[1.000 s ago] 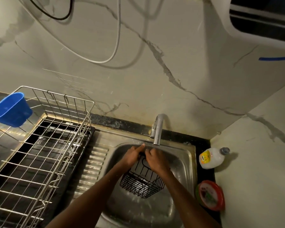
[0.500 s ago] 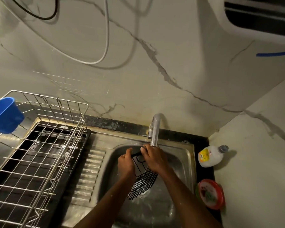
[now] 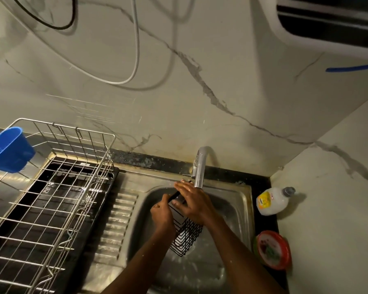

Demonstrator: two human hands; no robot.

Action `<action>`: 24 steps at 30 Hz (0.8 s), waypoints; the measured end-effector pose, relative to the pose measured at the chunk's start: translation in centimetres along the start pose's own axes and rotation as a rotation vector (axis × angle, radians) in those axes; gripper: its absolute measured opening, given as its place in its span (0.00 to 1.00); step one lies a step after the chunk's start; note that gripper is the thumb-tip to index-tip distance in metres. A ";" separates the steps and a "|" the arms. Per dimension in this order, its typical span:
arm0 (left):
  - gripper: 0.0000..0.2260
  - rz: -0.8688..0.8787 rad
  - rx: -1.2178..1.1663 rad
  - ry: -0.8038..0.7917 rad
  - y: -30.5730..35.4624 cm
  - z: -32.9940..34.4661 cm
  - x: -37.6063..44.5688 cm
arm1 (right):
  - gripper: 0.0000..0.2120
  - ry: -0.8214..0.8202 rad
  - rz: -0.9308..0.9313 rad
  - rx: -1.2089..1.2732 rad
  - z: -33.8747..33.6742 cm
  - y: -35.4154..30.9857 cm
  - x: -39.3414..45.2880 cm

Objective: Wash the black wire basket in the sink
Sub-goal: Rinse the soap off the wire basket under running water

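Under the tap, both hands were on the black wire basket (image 3: 186, 234), which hung tilted over the sink (image 3: 240, 211), its closed end pointing down toward the basin floor. The left hand (image 3: 163, 216) had its fingers curled round the basket's near-left edge, gripping it. The right hand (image 3: 194, 203) lay over the top rim, wet and shiny, its fingers (image 3: 180, 185) stretched fairly straight across the wires just below the tap (image 3: 200, 166); whether the thumb pinched underneath I could not tell.

To my eye this was the rubbing and rinsing stage. Done well, it would want the left hand to hold firm while the right worked along every wire, turning the basket so each side met the water, and keeping it low in the bowl so spray stayed off the wall.

Counting outward from the fingers: one basket, one tap, one sink. To the right of the hands, on the dark worktop (image 3: 266, 183), stood one white bottle (image 3: 272, 201) and one red-rimmed round tub (image 3: 272, 250). Well off to the left sat one steel dish rack (image 3: 57, 198), with one blue plastic cup (image 3: 9, 149) hooked on its far end.
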State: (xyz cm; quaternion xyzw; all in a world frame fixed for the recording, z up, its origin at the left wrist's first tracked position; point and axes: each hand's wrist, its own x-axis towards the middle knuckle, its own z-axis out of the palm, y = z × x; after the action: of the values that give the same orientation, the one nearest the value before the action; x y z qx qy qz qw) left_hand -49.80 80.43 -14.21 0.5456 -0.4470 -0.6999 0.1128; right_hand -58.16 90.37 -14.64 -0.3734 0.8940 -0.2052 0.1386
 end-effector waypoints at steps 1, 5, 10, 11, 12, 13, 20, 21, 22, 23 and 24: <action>0.12 -0.004 -0.015 0.014 0.0 -0.2 0.1 | 0.32 0.025 0.047 0.021 0.1 -0.2 0.1; 0.12 0.007 0.000 0.004 -0.1 -0.7 -0.1 | 0.26 0.148 0.263 0.175 0.8 -0.4 -0.2; 0.16 -0.078 -0.034 0.073 -1.2 -2.5 -0.1 | 0.23 0.030 0.395 0.547 0.7 0.4 -1.1; 0.15 -0.092 -0.056 0.066 -1.3 -2.8 -0.1 | 0.22 -0.006 0.435 0.659 0.3 0.5 -1.4; 0.14 -0.102 -0.087 0.055 -1.2 -3.0 -0.3 | 0.21 -0.040 0.459 0.743 0.0 0.6 -1.6; 0.11 -0.118 -0.116 0.050 -1.2 -3.2 -0.5 | 0.21 -0.071 0.461 0.818 -0.5 0.5 -1.9; 0.10 -0.240 -0.272 -0.114 -0.5 -3.8 -0.2 | 0.24 -0.084 0.495 0.988 -2.3 1.1 -2.4; 0.09 -0.216 -0.205 -0.088 -0.5 -3.6 -0.1 | 0.20 -0.063 0.484 0.978 -2.3 1.1 -2.0; 0.10 -0.184 -0.123 -0.070 -0.6 -3.4 0.1 | 0.17 -0.046 0.494 0.968 -2.4 1.1 -1.7; 0.13 -0.129 -0.025 -0.052 -0.7 -3.4 0.3 | 0.16 -0.039 0.494 0.951 -2.6 1.1 -1.3; 0.16 -0.056 0.071 -0.053 -0.8 -3.4 0.6 | 0.16 -0.041 0.505 0.918 -2.6 1.0 -1.2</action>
State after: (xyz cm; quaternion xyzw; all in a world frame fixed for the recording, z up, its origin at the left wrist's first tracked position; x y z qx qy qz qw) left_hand -46.85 78.81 -15.26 0.5427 -0.4588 -0.7008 0.0618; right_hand -59.02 92.52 -12.67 -0.0507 0.7713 -0.5289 0.3505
